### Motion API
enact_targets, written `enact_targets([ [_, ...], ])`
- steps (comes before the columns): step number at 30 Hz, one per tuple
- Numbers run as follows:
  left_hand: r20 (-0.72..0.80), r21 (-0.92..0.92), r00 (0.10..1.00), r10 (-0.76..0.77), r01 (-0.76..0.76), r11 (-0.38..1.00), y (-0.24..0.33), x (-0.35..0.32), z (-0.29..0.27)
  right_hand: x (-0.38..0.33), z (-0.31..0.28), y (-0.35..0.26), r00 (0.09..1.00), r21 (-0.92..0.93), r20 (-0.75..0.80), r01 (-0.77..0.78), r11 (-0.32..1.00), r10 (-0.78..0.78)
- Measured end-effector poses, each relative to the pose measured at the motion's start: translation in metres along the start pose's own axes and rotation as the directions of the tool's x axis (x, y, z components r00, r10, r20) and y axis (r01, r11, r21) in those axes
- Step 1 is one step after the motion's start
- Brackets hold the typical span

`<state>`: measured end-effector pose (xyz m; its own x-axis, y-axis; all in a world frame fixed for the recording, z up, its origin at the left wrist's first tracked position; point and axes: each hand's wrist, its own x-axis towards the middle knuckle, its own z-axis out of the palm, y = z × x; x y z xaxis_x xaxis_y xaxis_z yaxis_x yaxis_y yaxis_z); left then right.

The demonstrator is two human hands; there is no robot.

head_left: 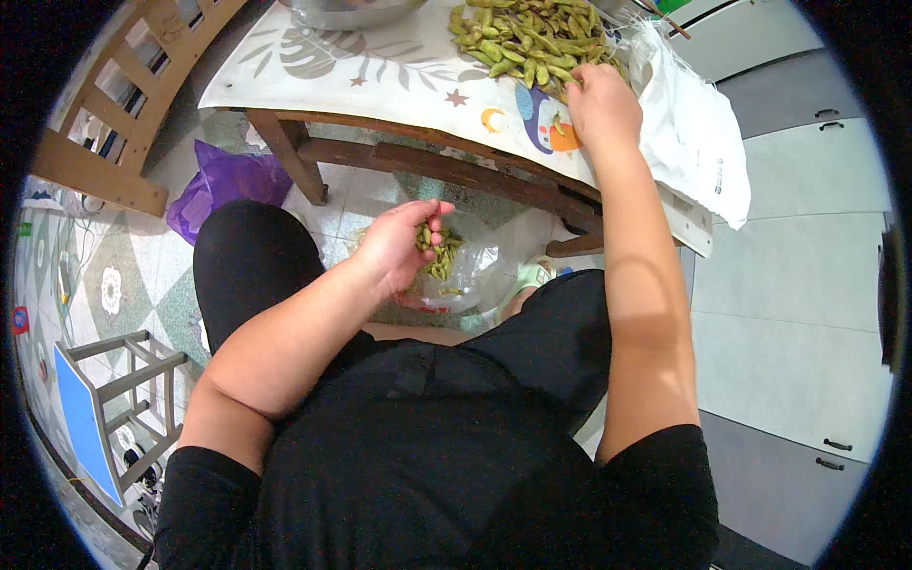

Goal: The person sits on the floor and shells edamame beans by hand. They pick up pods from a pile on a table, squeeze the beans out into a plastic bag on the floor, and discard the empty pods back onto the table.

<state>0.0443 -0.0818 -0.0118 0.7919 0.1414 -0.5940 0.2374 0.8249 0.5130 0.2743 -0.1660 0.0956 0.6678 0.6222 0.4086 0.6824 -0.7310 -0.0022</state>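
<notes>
My left hand (404, 242) hovers between my knees, closed around a few green bean pods (425, 237), just above a clear plastic bag (470, 275) on the floor that holds more pods. My right hand (600, 103) reaches up to the table and rests at the near edge of a pile of green bean pods (527, 38), fingers curled into the pile. Whether it grips a pod is hidden by the back of the hand. The pile lies on a patterned white tablecloth (380, 71).
A metal bowl (347, 11) sits at the table's far side. A white plastic bag (698, 133) hangs off the table's right edge. On the floor lie a purple bag (223, 185) and a small blue stool (104, 418). A wooden chair (123, 104) stands left; grey cabinets (807, 285) right.
</notes>
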Motion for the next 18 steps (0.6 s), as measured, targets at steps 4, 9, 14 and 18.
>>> enact_targets([
  [4,0.055,0.013,0.992,0.114,-0.115,0.993,0.001,-0.004,0.001,-0.03,-0.022,-0.019,0.993,0.465,-0.031,-0.085,0.881,0.112],
  [9,0.187,0.075,0.919,0.347,-0.366,0.928,0.005,-0.021,0.014,-0.102,-0.041,-0.056,0.857,0.857,0.515,-0.514,0.045,-0.014],
  [14,0.204,0.112,0.858,0.471,-0.498,0.86,0.005,-0.029,0.022,-0.141,-0.011,-0.065,0.654,0.581,0.712,-0.753,-0.309,-0.257],
  [18,0.257,0.242,0.783,0.566,-0.619,0.747,0.003,-0.026,0.02,-0.143,-0.013,-0.06,0.58,0.507,0.732,-0.814,-0.283,-0.357],
])
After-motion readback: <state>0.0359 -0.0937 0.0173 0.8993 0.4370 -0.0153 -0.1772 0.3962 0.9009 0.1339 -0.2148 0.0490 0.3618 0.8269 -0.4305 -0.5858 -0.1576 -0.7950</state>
